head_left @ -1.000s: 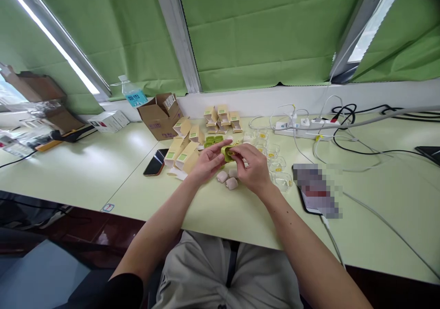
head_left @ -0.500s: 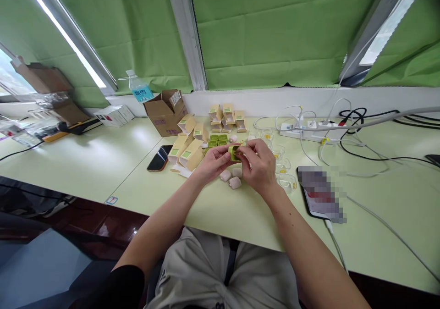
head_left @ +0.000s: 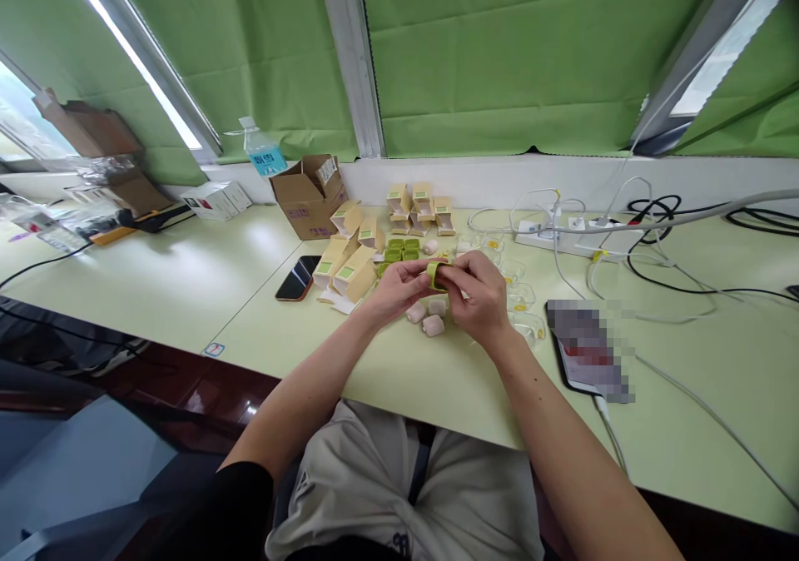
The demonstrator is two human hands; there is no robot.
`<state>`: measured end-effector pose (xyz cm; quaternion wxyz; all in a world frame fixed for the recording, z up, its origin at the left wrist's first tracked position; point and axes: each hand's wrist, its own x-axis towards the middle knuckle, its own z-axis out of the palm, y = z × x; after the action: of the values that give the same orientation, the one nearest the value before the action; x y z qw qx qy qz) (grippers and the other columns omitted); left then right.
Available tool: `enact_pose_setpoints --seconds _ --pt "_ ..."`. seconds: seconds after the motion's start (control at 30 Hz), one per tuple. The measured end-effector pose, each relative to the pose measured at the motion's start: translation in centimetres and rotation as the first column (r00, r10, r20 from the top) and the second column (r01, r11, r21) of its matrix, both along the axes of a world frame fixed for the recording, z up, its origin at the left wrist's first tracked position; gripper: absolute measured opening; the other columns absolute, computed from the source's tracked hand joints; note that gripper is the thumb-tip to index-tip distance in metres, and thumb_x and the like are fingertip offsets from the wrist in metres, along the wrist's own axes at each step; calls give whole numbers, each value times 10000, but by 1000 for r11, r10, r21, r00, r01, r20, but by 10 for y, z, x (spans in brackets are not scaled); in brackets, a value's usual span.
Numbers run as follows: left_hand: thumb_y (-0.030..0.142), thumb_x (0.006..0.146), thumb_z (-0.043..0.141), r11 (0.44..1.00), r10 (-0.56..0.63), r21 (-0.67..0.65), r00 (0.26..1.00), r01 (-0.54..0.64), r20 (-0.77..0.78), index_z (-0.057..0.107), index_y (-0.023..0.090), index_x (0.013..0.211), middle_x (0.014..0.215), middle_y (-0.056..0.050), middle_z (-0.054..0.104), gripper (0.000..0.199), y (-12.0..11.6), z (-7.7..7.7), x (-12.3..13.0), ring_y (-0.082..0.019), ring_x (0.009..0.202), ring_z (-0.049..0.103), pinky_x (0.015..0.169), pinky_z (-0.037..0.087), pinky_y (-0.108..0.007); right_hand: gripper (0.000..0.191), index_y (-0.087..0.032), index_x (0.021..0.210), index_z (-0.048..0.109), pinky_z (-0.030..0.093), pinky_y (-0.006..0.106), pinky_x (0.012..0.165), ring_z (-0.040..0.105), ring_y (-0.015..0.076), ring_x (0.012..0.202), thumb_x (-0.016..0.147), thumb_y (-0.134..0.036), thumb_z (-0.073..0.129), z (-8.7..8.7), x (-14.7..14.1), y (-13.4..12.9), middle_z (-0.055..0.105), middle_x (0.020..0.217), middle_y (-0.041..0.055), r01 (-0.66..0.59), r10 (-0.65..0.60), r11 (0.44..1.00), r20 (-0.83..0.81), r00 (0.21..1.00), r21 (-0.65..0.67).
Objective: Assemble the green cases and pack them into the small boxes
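Observation:
My left hand (head_left: pixel 403 286) grips a small green case (head_left: pixel 432 275) over the table. From the right, my right hand (head_left: pixel 478 293) has its fingers pressed together at the case's opening; whether they hold anything inside is hidden. Several pale pink rounded pieces (head_left: pixel 433 325) lie just below my hands. Behind my left hand sit several green cases (head_left: pixel 393 255) in a group. Open cardboard boxes (head_left: pixel 354 271) with green labels stand to the left, and clear plastic shells (head_left: pixel 528 326) are spread along the right of my right hand.
A dark phone (head_left: pixel 298 278) lies left of the small boxes. A brown carton (head_left: pixel 309 199) and a bottle (head_left: pixel 262 153) stand behind. On the right are a charging phone (head_left: pixel 583 349), a power strip (head_left: pixel 574 239) and loose cables.
The view has shifted slightly, moving the scene right in the picture. The green case has turned in my fingers, so its opening shows less. Both hands remain at it.

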<state>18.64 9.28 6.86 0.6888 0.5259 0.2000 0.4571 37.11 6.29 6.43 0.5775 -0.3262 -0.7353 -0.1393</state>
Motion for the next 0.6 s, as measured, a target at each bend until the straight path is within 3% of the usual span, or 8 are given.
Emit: enact_pose_setpoints --seconds 0.17,0.3,0.6 --pt "530 687 1042 1000 -3 -7 999 4 50 874 159 1172 1133 -151 854 633 1 -3 2 -276 1073 817 1038 655 -445 223 -250 1148 801 564 355 735 693 218 867 1036 -131 650 5 2 -3 763 929 69 -49 50 998 -27 998 38" --pt "505 686 1049 1000 17 -24 994 -15 109 883 157 1126 1121 -146 854 585 4 -4 2 -255 1037 817 1041 661 -449 204 -244 1118 792 610 383 800 739 232 891 1020 -112 671 8 4 -5 824 965 77 -87 88 994 -7 996 60" --pt "481 651 1068 997 67 -61 984 -57 166 873 148 1083 1110 -138 855 579 3 0 1 -282 1098 820 1069 654 -455 265 -238 1191 819 640 375 746 745 247 975 1008 -110 676 5 1 -8 774 1069 124 -87 91 993 -54 994 75"
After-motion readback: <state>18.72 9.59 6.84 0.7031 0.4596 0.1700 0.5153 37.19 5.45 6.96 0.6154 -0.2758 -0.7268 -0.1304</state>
